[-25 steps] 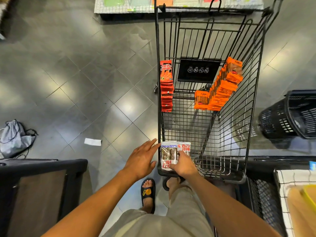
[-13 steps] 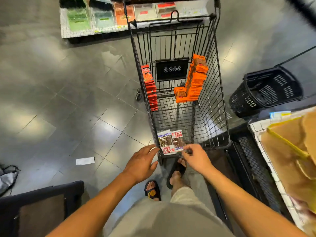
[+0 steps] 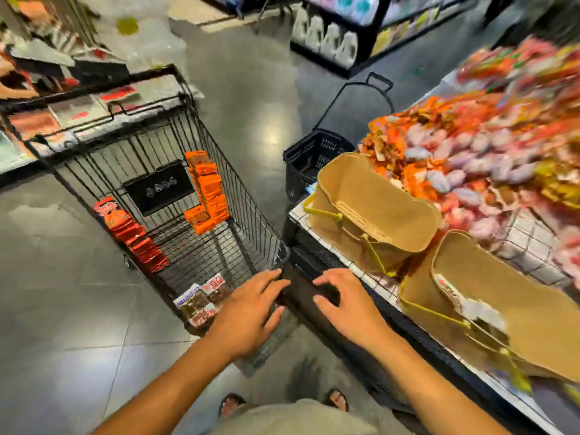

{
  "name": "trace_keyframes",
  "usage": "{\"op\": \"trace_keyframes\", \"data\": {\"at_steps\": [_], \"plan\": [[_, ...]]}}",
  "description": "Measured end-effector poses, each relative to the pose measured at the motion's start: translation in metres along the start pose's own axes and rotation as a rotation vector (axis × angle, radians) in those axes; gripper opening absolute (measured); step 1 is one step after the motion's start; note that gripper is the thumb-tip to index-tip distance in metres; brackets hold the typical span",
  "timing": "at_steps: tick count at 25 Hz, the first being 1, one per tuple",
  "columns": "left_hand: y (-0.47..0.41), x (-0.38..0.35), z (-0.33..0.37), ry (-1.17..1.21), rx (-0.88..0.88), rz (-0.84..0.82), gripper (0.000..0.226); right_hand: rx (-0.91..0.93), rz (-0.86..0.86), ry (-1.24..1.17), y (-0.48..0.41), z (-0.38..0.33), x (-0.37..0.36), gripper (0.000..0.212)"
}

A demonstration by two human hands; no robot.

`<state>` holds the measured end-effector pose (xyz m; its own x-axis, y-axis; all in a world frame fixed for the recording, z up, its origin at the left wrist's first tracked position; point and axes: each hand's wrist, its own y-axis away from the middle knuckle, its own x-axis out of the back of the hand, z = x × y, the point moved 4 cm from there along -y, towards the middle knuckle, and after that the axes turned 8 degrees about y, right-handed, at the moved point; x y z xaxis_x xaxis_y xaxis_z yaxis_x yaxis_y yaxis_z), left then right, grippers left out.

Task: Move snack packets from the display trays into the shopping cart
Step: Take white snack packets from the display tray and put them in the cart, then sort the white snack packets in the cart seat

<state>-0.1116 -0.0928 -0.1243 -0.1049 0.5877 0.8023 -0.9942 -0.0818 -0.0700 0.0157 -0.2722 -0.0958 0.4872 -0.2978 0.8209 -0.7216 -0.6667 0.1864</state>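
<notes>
Hands are empty and apart: your left hand (image 3: 251, 312) hovers with relaxed, spread fingers over the near corner of the black wire shopping cart (image 3: 251, 215), though whether it touches the rim I cannot tell, and your right hand (image 3: 345, 309) floats open just beside it, between the cart and the display. By my reading you are between loads, with one drop done and the next pick not yet begun. The white-and-brown snack packets (image 3: 204, 301) sit side by side in the cart just left of your left hand, low against the near wall. Their long axis seems to run from you outward, with the blue-striped top ends pointing away and slightly left. Stacked orange packets (image 3: 207, 189) and a row of red packets (image 3: 131, 237) stand well beyond your left hand. Next, swing your right hand further right to the tan cardboard display tray with yellow-green edging (image 3: 518, 309). Something white and red lies inside it, too blurred to name. Grip across the packets' short side so that they stay stacked.
</notes>
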Motion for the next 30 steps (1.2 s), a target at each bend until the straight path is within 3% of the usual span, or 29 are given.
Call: {"op": "trace_keyframes", "data": {"at_steps": [4, 9, 13, 18, 21, 23, 27, 30], "plan": [[-0.070, -0.010, 0.089, -0.005, -0.234, 0.028, 0.052, -0.016, 0.174, -0.045, 0.037, 0.042, 0.081, 0.022], [-0.131, -0.048, 0.185, 0.048, -0.354, 0.044, 0.050, -0.097, 0.282, 0.070, 0.069, 0.123, 0.173, 0.019], [-0.158, -0.090, 0.223, 0.032, -0.337, -0.010, 0.047, -0.247, 0.044, 0.445, 0.053, 0.218, 0.191, 0.028], [-0.164, -0.121, 0.227, -0.036, -0.302, -0.020, 0.044, 0.029, -0.290, 0.578, 0.005, 0.254, 0.144, 0.054], [-0.164, -0.120, 0.228, -0.026, -0.293, -0.015, 0.046, 0.152, -0.321, 0.745, -0.009, 0.261, 0.128, 0.058], [-0.164, -0.117, 0.231, -0.005, -0.264, -0.017, 0.048, 0.172, -0.250, 0.803, -0.010, 0.266, 0.133, 0.050], [-0.165, -0.109, 0.236, 0.148, -0.177, -0.048, 0.055, 0.195, -0.139, 0.691, 0.001, 0.258, 0.176, 0.024], [-0.170, -0.096, 0.241, 0.407, -0.017, 0.006, 0.062, 0.090, -0.003, 0.351, 0.013, 0.242, 0.221, 0.023]]}}
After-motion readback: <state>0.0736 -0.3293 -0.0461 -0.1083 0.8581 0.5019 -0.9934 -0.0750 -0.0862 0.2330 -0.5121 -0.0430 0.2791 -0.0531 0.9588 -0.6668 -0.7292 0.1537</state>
